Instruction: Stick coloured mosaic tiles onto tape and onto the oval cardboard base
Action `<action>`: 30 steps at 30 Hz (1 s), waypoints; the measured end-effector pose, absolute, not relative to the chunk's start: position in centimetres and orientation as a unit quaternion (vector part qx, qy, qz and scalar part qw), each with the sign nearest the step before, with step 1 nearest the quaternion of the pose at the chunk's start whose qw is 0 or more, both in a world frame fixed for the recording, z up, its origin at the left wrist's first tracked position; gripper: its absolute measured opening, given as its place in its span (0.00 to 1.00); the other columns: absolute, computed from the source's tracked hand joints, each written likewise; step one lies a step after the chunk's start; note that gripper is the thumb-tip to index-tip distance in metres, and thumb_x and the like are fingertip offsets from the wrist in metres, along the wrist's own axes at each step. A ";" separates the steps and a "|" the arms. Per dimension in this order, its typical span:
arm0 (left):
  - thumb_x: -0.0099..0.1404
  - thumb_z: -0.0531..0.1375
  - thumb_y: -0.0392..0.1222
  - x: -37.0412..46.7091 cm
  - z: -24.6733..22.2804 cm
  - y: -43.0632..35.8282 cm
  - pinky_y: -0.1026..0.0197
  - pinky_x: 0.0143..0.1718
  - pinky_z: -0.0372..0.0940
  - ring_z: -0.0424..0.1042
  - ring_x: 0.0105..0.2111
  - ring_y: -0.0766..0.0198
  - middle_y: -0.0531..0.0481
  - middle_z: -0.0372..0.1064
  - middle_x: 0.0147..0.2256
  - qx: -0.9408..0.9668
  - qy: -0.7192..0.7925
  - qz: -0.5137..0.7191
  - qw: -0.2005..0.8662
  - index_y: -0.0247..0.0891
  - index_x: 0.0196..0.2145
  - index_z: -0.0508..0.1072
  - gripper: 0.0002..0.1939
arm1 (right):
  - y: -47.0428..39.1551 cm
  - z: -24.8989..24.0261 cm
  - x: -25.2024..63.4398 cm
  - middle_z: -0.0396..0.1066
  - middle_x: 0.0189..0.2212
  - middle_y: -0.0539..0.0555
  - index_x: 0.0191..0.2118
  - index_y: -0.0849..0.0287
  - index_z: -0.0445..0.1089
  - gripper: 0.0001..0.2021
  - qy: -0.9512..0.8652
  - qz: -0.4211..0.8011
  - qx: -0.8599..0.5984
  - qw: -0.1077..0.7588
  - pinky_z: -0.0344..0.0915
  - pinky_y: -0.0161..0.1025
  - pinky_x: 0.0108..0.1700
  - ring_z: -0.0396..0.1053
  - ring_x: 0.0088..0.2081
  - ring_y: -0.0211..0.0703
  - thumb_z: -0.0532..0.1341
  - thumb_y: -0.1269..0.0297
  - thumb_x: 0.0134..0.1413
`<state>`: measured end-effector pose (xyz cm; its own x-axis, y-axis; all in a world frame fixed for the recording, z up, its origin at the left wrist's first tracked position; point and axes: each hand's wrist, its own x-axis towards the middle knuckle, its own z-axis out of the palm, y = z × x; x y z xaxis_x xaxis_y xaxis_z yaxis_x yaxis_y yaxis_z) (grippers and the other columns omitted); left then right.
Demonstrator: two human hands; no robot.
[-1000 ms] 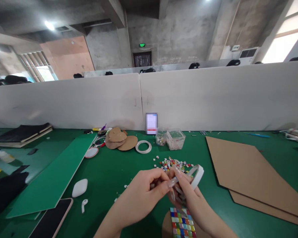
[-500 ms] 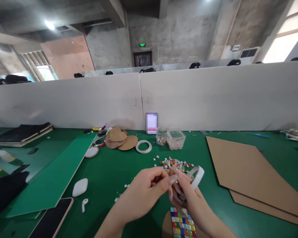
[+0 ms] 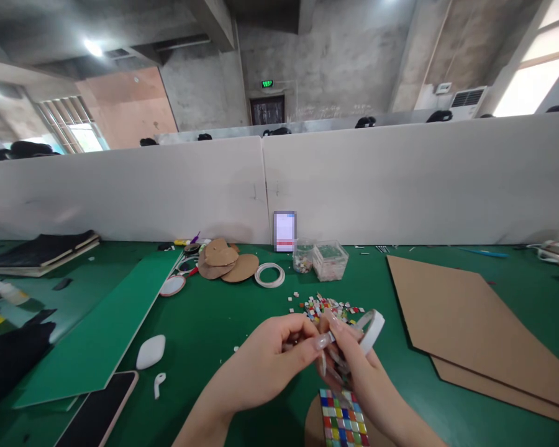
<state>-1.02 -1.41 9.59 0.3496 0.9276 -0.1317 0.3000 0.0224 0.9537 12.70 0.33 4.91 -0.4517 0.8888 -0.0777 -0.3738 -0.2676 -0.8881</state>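
A roll of white tape (image 3: 375,332) sits around the fingers of my right hand (image 3: 354,347), which is curled closed. The thumb and index finger of my left hand (image 3: 279,351) are pinched together against the right fingertips. Between the two hands a small pale bit shows, seemingly the tape's end; fingers hide most of it. Just below the hands lies a mosaic panel of coloured square tiles (image 3: 342,416) on a round piece of cardboard (image 3: 313,425). Loose mosaic tiles (image 3: 326,305) are heaped right behind the fingers.
A clear plastic box (image 3: 330,261) and a jar (image 3: 302,256) stand behind the tiles, beside an upright phone (image 3: 285,231). Cardboard sheets (image 3: 466,316) lie right. On the left are a green board (image 3: 107,329), an earphone case (image 3: 151,352) and another phone (image 3: 100,413).
The hands have barely moved; the fingertips shifted slightly and a small pale bit now shows between them. The tape roll has moved a touch up and to the right.
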 end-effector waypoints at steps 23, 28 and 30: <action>0.63 0.50 0.42 -1.1 9.5 -1.4 0.70 0.25 0.51 0.49 0.22 0.73 0.59 0.54 0.23 0.651 0.483 0.287 0.511 0.37 0.26 0.62 0.10 | 0.2 5.5 12.9 0.48 0.12 0.40 0.20 0.58 0.55 0.21 -0.446 0.729 -0.319 0.408 0.45 0.27 0.15 0.46 0.14 0.28 0.55 0.44 0.47; 0.63 0.50 0.41 -1.0 9.5 -1.4 0.70 0.25 0.51 0.50 0.22 0.73 0.59 0.55 0.23 0.651 0.486 0.287 0.508 0.37 0.26 0.61 0.09 | 0.1 5.3 12.9 0.48 0.12 0.40 0.20 0.57 0.54 0.22 -0.452 0.731 -0.310 0.407 0.45 0.27 0.15 0.46 0.14 0.28 0.54 0.44 0.49; 0.63 0.50 0.41 -1.0 9.6 -1.4 0.70 0.25 0.51 0.51 0.23 0.73 0.58 0.55 0.24 0.651 0.487 0.288 0.506 0.37 0.26 0.61 0.09 | 0.1 5.1 12.9 0.48 0.12 0.40 0.20 0.57 0.54 0.21 -0.449 0.735 -0.301 0.409 0.46 0.27 0.15 0.46 0.14 0.27 0.54 0.44 0.49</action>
<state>-1.00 -1.43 9.58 0.3606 0.9252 -0.1181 0.3430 -0.0138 0.9392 12.89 0.13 5.11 -0.4835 0.8721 -0.0756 -0.3307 -0.2619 -0.9067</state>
